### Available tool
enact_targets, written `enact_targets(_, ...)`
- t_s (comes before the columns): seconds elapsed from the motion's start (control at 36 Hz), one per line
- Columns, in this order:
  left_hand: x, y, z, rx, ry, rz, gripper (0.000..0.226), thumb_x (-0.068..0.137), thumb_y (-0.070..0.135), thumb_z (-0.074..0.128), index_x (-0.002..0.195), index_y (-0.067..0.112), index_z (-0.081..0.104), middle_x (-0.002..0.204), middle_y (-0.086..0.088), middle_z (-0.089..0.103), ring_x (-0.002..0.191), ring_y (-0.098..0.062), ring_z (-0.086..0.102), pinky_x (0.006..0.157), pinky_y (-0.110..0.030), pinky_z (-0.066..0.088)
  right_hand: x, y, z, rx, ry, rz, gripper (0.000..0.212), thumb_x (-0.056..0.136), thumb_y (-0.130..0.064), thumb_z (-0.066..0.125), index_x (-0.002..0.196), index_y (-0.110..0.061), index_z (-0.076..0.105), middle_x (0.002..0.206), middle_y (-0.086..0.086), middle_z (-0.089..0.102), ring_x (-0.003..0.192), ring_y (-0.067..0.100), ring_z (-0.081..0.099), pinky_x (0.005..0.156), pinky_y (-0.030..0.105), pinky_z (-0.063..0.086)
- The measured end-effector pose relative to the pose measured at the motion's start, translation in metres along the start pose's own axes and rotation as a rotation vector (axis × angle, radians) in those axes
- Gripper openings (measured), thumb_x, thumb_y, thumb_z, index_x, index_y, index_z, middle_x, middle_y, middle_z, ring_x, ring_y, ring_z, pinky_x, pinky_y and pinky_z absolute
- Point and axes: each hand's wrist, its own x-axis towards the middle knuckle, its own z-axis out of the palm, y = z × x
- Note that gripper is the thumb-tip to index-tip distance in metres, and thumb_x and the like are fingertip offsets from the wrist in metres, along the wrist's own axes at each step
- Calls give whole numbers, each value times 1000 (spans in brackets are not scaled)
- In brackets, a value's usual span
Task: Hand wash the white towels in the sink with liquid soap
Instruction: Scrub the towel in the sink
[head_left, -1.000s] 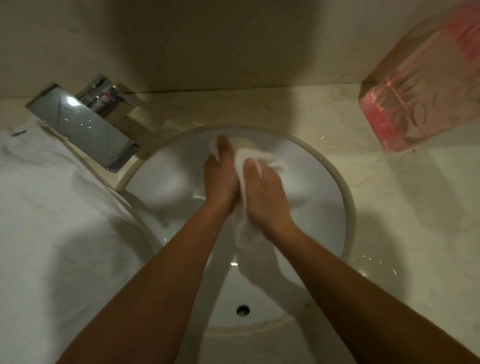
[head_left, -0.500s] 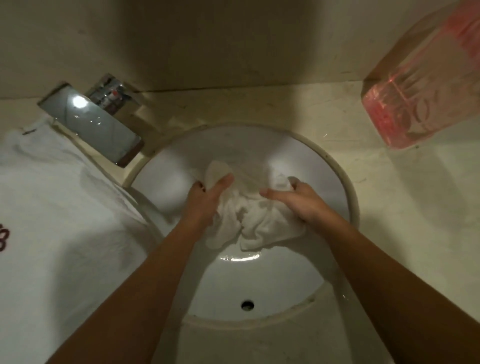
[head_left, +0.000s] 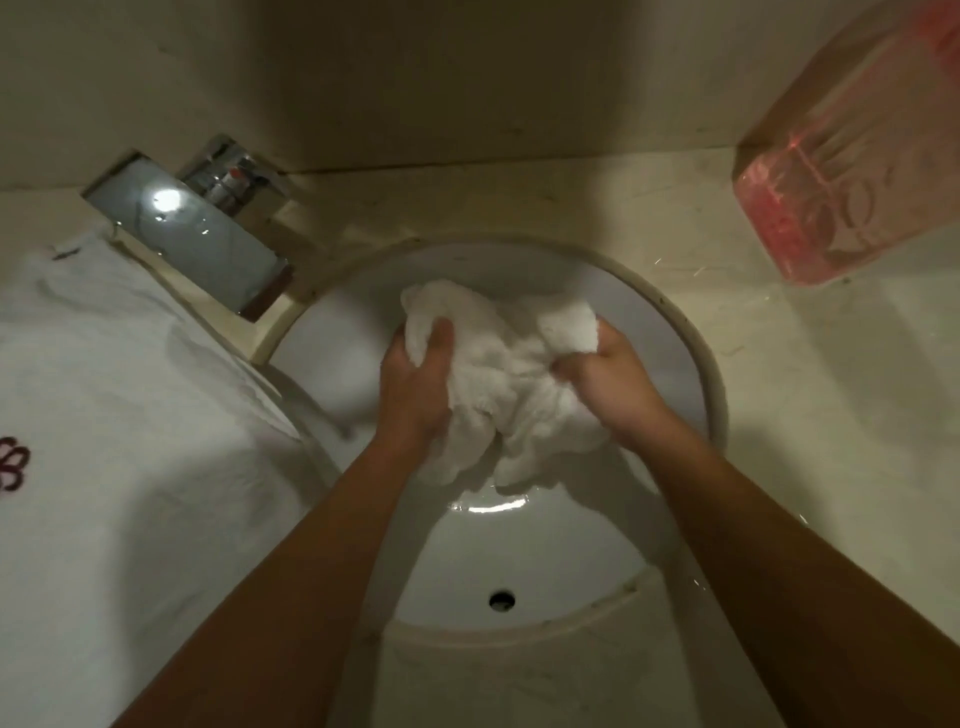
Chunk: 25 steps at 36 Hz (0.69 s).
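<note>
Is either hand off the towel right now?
No, the left hand and right hand both grip the bunched white towel in the sink.

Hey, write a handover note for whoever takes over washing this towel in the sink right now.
Left hand grips the white towel at its left part.
Right hand grips a bunch on its right.
The towel is crumpled between both hands, in the sink bowl.
A second white cloth lies on the counter left of the sink, by the tap; the pink soap bottle stands at right.
Done: scrubbing under way; suds cannot be told.
Left: finish scrubbing, rinse, probably the second cloth.
</note>
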Motion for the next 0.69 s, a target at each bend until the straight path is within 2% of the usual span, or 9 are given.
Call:
enact_targets(0.08, -8, 9, 28, 37, -25, 15, 42, 110, 49, 47, 136, 20, 61, 118, 2, 70, 105, -13, 68, 80, -11, 51, -11, -16, 37, 115, -16, 16, 56, 82, -45, 64, 133, -20, 66, 120, 4, 75, 108, 24, 73, 98, 45, 60)
enact_targets(0.14, -11, 13, 39, 37, -9, -1, 45, 110, 54, 41, 129, 20, 64, 111, 6, 71, 101, -10, 69, 75, -9, 49, -21, -25, 56, 107, -18, 32, 67, 93, -68, 53, 145, -25, 54, 131, -1, 69, 117, 24, 69, 104, 50, 57)
enact_targets(0.25, -21, 13, 45, -30, 29, -57, 43, 109, 58, 41, 121, 27, 69, 103, 12, 74, 93, 3, 70, 72, -9, 51, -21, -27, 57, -75, 96, -56, 46, 113, -57, 32, 133, -26, 60, 122, 0, 69, 112, 21, 67, 103, 42, 54)
enact_targets(0.33, -30, 10, 50, -50, 33, -78, 44, 109, 59, 39, 116, 28, 70, 111, 5, 76, 103, -9, 71, 82, -19, 54, 3, -29, 46, -3, 256, 24, 42, 113, -50, 37, 113, -21, 68, 113, 4, 74, 107, 26, 70, 103, 49, 54)
enact_targets(0.42, -18, 17, 49, -25, 101, -51, 50, 110, 57, 41, 107, 19, 74, 102, 1, 77, 98, -18, 73, 89, -33, 59, -8, -28, 56, -37, 225, -23, 41, 114, -46, 40, 118, -18, 70, 116, 6, 74, 109, 26, 69, 102, 45, 54)
enact_targets(0.47, -5, 22, 44, -18, 107, -58, 52, 110, 54, 43, 98, 14, 75, 92, -1, 78, 90, -18, 75, 83, -31, 59, -28, -24, 64, -91, 147, -105, 43, 114, -46, 39, 130, -18, 68, 125, 7, 74, 114, 25, 68, 102, 37, 52)
enact_targets(0.53, -7, 26, 44, 11, 69, -66, 52, 111, 53, 44, 94, 16, 76, 84, 3, 77, 79, -3, 74, 70, -18, 57, -32, -23, 62, -126, 145, -147, 45, 114, -45, 38, 134, -19, 68, 129, 6, 74, 117, 24, 68, 105, 38, 51)
enact_targets(0.58, -16, 25, 46, -15, 56, -65, 47, 111, 51, 45, 92, 21, 75, 84, 8, 76, 74, 5, 70, 66, -12, 54, -9, -23, 52, -181, 212, -127, 42, 115, -43, 37, 124, -18, 70, 118, 5, 74, 109, 24, 68, 95, 35, 50)
enact_targets(0.69, -27, 31, 50, -49, 30, -33, 47, 110, 53, 43, 104, 19, 76, 96, 4, 78, 90, -10, 74, 75, -21, 58, 27, -25, 41, -211, 329, -36, 34, 113, -39, 40, 102, -20, 66, 98, -3, 65, 101, 27, 68, 82, 31, 41)
